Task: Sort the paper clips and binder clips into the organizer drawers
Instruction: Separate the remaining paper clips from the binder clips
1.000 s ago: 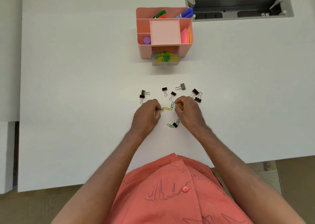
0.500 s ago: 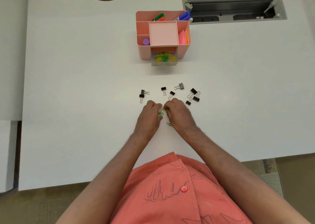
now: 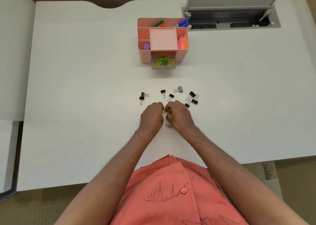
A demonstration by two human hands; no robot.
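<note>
Both hands meet at the centre of the white desk (image 3: 85, 105), the left hand (image 3: 151, 116) and right hand (image 3: 179, 116) each with a pinching grip on small green and yellow wire paper clips (image 3: 166, 112), likely gathering them for one trip. One green paper clip (image 3: 168, 126) lies at six o'clock beneath them; black binder clips (image 3: 193, 98) arc from ten to two. The pink plastic organizer's clear drawer (image 3: 163, 63) stands open at twelve, already holding clips.

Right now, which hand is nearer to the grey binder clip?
Right. The right hand lies just below the grey binder clip, slightly to its left. The left hand lies further to the left, past the black clips.
</note>
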